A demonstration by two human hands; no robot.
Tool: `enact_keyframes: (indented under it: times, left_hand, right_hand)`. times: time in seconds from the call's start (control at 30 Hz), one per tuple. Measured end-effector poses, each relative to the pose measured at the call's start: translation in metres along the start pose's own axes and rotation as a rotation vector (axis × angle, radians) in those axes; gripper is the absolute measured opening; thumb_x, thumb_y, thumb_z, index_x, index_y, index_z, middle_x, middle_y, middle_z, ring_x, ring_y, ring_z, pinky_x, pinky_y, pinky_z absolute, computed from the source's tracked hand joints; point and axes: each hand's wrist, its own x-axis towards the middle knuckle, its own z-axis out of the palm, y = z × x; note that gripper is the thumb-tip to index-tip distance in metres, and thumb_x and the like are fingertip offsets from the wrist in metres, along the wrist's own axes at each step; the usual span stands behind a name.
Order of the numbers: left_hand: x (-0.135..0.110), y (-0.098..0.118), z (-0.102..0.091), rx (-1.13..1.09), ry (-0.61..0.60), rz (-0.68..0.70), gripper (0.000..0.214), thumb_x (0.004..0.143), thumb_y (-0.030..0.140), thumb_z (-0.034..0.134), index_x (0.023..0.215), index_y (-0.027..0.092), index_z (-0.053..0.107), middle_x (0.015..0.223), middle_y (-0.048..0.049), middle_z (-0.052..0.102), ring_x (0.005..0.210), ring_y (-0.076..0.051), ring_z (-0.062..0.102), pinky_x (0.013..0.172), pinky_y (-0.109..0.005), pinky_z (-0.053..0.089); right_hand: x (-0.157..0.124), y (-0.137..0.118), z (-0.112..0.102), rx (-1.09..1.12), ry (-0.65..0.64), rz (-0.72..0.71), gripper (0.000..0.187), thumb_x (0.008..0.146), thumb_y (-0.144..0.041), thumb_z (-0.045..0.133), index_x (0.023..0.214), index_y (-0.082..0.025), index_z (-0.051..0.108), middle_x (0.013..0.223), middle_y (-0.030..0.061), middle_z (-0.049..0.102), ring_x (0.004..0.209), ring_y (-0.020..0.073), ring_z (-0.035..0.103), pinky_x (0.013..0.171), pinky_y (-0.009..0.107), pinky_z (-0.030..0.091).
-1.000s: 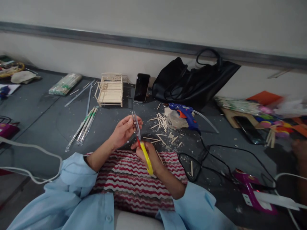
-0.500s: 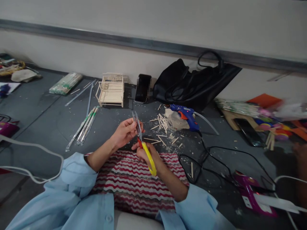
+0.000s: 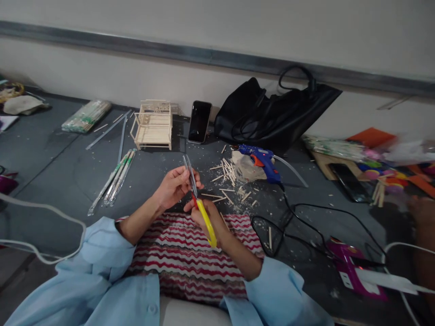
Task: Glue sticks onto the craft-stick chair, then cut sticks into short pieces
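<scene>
My right hand [image 3: 207,215] is closed around the yellow and red handles of a pair of scissors [image 3: 206,222]. The blades point up and away from me, slightly apart. Beside them, my left hand [image 3: 173,186] has its thumb and fingers pinched together near the blades. Whatever sits in that pinch is too small and too hidden to make out. Just beyond my right hand lies a scatter of short wooden sticks [image 3: 228,172] with small chips. A miniature wooden bench [image 3: 154,129] made of sticks stands farther back, left of centre.
A blue glue gun [image 3: 261,160] rests on a whitish pad, its black cable looping right. Behind are a phone [image 3: 200,122] and a black bag [image 3: 272,117]. Wrapped stick packs [image 3: 86,117] lie left. A purple power strip [image 3: 355,269] is at right, near another person's arm [image 3: 423,226].
The view has shifted slightly. Both hands and the scissors keep nearly the same pose. A thin stick now shows beside my right wrist, over the striped cloth.
</scene>
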Motion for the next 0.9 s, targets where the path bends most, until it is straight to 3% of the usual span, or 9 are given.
enact_keyframes:
  times: [0.1,0.27,0.43,0.6,0.8,0.9]
  left_hand:
    - [-0.001,0.0,0.001,-0.013,0.02,0.014,0.023,0.074,0.032,0.072,0.085,0.014,0.061,0.077,-0.0014,0.066,0.065,-0.01,0.065,0.073,-0.027,0.055]
    - [-0.002,0.001,0.002,-0.02,0.016,0.002,0.024,0.074,0.031,0.072,0.087,0.014,0.061,0.077,-0.0015,0.066,0.064,-0.01,0.065,0.071,-0.027,0.056]
    - [-0.002,0.001,0.002,-0.014,-0.004,0.007,0.023,0.075,0.032,0.071,0.085,0.014,0.06,0.074,-0.0012,0.066,0.061,-0.011,0.064,0.069,-0.028,0.057]
    - [-0.001,0.0,0.0,0.004,0.02,0.025,0.024,0.074,0.032,0.072,0.086,0.014,0.062,0.075,-0.0018,0.067,0.063,-0.011,0.066,0.069,-0.027,0.056]
    - [0.001,0.0,-0.001,0.027,0.102,0.05,0.026,0.071,0.033,0.074,0.083,0.013,0.061,0.076,-0.0023,0.068,0.065,-0.013,0.068,0.066,-0.025,0.055]
    - [0.002,0.0,-0.001,0.016,0.105,0.04,0.025,0.072,0.032,0.074,0.082,0.013,0.061,0.077,-0.0023,0.069,0.065,-0.013,0.068,0.069,-0.025,0.056]
  right_hand:
    - [0.003,0.001,0.001,-0.013,-0.043,0.012,0.017,0.052,-0.021,0.045,0.065,-0.019,0.055,0.041,-0.0097,0.035,0.04,0.006,0.031,0.042,0.021,0.022]
    - [0.0,0.003,0.006,0.016,0.043,-0.083,0.014,0.056,-0.024,0.045,0.065,-0.02,0.055,0.047,-0.0082,0.04,0.043,0.0061,0.034,0.043,0.021,0.024]
    - [0.001,0.01,0.009,0.029,0.05,-0.13,0.013,0.055,-0.023,0.047,0.064,-0.019,0.055,0.05,-0.0069,0.045,0.046,0.0065,0.038,0.046,0.021,0.028]
    - [-0.003,0.003,0.002,0.057,0.009,-0.042,0.017,0.059,-0.024,0.049,0.073,-0.019,0.058,0.043,-0.0107,0.037,0.038,0.005,0.029,0.041,0.02,0.022]
    - [-0.006,-0.015,-0.01,-0.002,-0.1,0.066,0.015,0.063,-0.03,0.05,0.069,-0.018,0.056,0.049,-0.0044,0.053,0.043,0.0099,0.049,0.043,0.021,0.034]
    - [-0.006,-0.018,-0.011,-0.102,-0.1,-0.003,0.012,0.065,-0.03,0.049,0.065,-0.019,0.053,0.048,-0.0056,0.048,0.042,0.0089,0.044,0.042,0.021,0.031]
